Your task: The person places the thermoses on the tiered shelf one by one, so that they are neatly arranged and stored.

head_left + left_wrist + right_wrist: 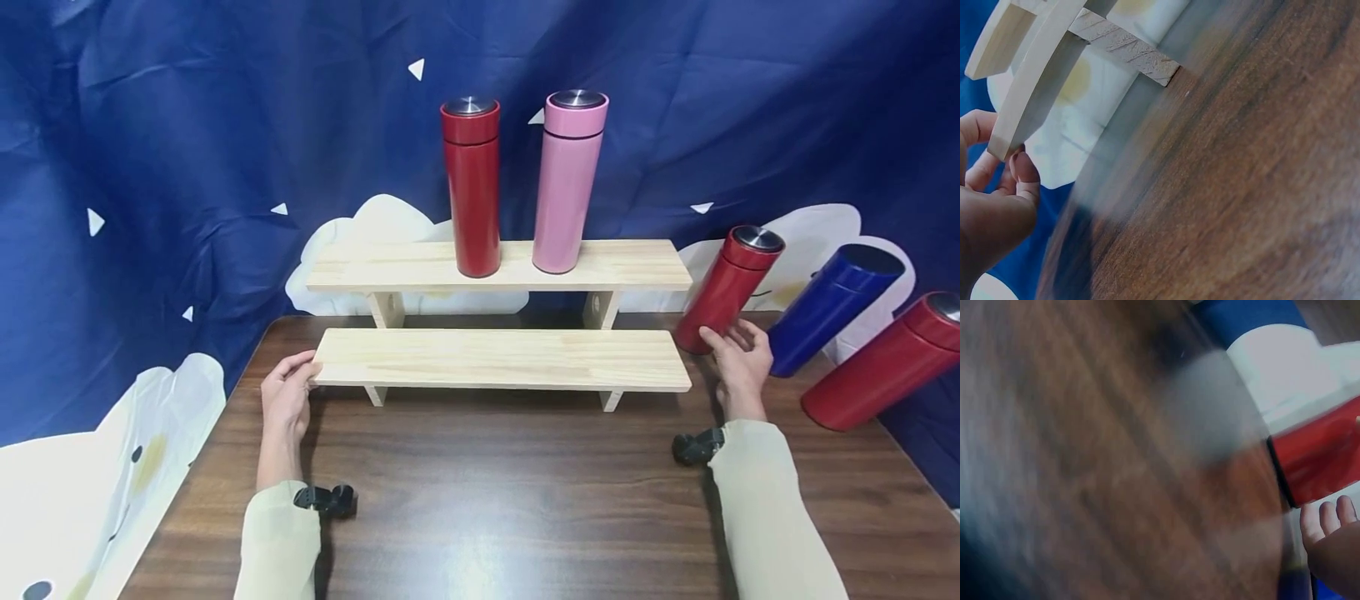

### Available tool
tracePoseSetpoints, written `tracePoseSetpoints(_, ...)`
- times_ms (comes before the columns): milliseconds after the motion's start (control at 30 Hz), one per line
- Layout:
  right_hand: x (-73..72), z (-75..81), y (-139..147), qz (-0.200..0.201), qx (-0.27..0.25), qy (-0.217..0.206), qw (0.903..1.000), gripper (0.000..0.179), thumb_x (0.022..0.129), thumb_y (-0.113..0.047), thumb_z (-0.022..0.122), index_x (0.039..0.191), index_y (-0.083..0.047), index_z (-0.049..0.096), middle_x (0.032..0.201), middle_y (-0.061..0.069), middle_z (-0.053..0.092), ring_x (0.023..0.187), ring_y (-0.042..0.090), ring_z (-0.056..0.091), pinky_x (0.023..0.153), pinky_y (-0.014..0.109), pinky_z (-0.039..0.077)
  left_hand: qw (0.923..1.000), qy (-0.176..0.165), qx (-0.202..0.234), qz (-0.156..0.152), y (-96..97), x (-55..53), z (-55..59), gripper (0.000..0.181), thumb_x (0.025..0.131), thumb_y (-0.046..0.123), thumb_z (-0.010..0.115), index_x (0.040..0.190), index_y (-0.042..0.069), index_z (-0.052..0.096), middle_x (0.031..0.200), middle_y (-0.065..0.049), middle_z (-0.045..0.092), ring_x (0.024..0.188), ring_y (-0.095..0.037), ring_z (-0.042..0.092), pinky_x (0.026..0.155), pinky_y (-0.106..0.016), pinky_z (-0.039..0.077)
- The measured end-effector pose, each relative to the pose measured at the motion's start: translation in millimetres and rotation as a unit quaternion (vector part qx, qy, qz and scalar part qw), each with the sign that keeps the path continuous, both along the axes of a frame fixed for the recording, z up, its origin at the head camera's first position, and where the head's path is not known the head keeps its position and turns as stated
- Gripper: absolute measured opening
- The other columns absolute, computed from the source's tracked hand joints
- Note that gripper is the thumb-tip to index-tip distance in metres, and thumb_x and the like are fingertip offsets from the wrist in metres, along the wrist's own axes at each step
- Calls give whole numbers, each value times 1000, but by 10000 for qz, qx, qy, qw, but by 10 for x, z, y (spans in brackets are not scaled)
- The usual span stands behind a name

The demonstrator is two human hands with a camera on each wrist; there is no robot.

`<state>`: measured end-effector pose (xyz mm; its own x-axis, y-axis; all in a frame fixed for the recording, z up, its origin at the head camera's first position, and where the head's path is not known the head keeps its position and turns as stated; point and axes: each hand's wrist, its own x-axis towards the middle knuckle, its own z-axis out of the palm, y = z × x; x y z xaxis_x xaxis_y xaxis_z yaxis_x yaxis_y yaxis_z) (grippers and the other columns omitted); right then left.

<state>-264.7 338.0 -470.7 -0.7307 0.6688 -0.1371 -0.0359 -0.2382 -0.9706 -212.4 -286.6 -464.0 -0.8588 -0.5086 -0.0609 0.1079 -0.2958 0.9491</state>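
My left hand (288,396) pinches the left end of the lower board (495,358) of a two-tier wooden shelf, thumb on top and fingers underneath. In the left wrist view, those fingers (1024,172) lie against the board's end (1032,81). At the right, my right hand (742,367) is around the lower part of a red thermos bottle (723,292) standing on the table. Its thumb overlaps the front of the bottle. The right wrist view shows a slight gap between the fingertips (1329,515) and the bottle's side (1322,450).
A red bottle (474,200) and a pink bottle (567,196) stand on the upper board (352,265). Right of my right hand are a blue bottle (828,312) and another red bottle (877,367). Blue patterned cloth (187,125) hangs behind the brown table (480,492).
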Motion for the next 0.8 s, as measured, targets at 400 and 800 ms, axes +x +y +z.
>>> tracePoseSetpoints(400, -79, -95, 39, 253, 130, -62, 9996, 76, 79, 7, 81, 144, -17, 50, 150, 8, 50, 133, 15, 51, 108, 27, 42, 10000, 23, -2, -6, -5, 1, -6, 23, 86, -17, 64, 91, 2, 76, 78, -1, 70, 62, -10, 60, 56, -17, 49)
tracePoseSetpoints(800, -124, -113, 58, 496, 586, -401, 9962, 86, 81, 0, 82, 153, -21, 41, 157, 6, 43, 136, 15, 46, 113, 32, 37, 10000, 1, 6, -14, 15, -13, -6, 24, 87, -17, 63, 91, 2, 76, 79, -1, 69, 62, -10, 60, 57, -17, 49)
